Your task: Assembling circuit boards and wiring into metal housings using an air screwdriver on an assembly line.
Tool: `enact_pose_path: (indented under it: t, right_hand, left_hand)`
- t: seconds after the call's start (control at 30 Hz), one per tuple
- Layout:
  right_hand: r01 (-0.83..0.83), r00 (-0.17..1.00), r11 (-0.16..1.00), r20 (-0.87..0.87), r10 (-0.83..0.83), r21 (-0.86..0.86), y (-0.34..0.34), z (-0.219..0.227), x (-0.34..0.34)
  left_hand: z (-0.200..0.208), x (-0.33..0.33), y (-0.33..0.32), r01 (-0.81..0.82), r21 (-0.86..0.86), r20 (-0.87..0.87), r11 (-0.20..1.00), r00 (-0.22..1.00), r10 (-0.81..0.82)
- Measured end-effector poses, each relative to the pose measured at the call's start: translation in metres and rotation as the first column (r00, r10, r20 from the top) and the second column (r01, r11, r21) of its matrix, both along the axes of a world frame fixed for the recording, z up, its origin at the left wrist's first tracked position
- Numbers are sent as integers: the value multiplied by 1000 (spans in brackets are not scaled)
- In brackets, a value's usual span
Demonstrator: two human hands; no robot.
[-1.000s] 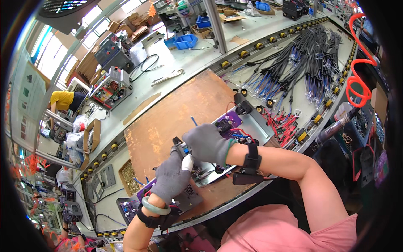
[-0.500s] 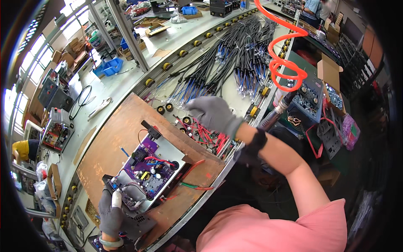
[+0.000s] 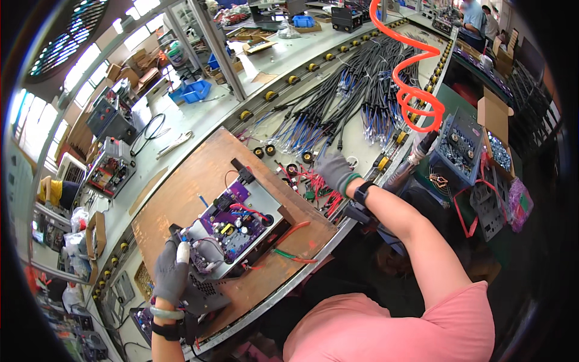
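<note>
Stretching across the long grey workbench (image 3: 283, 60), the person is working over a brown board (image 3: 199, 175), and the view has been swinging right since a second ago. Sitting on that board is an open metal chassis (image 3: 265, 208) carrying a purple circuit board (image 3: 232, 226). Heaped cable harnesses (image 3: 344, 102) are lying beyond it, under a coiled orange air hose (image 3: 410, 90). The gloved left hand (image 3: 172, 271) is still gripping the chassis's near corner, fingers closed around a small white part I cannot identify. The gloved right hand (image 3: 332, 170), which was resting on the chassis a second ago, is now reaching away, fingers loosely curled over a pile of red and black wire leads (image 3: 316, 187); whether it has hold of one I cannot tell. That looks like fetching a lead for the board.
</note>
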State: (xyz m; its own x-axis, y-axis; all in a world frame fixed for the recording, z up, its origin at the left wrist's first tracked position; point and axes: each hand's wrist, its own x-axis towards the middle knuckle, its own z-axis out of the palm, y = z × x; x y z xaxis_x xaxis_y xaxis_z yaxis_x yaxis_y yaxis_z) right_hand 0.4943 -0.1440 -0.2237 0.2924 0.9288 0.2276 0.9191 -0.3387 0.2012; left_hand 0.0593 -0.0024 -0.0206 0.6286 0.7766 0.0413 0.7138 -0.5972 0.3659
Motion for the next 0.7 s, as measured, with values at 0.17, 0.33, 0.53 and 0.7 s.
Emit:
enact_pose_path:
  t: [0.17, 0.33, 0.53, 0.7]
  right_hand:
    - [32, 991, 995, -125, -44, -95, -24, 34, 1]
    - [180, 851, 978, -483, -209, -106, -40, 50, 1]
    - [334, 686, 941, -700, -200, 59, -37, 26, 5]
    - [326, 723, 920, -684, -94, 218, -34, 15, 4]
  left_hand:
    - [-2, -6, 3, -25, 6, -1, 1000, 1000, 25]
    - [-8, -2, 7, -47, 12, 8, 999, 999, 47]
    - [-8, -1, 5, -127, 20, -58, 992, 990, 128]
    - [-9, -2, 5, -141, 28, -116, 990, 983, 143]
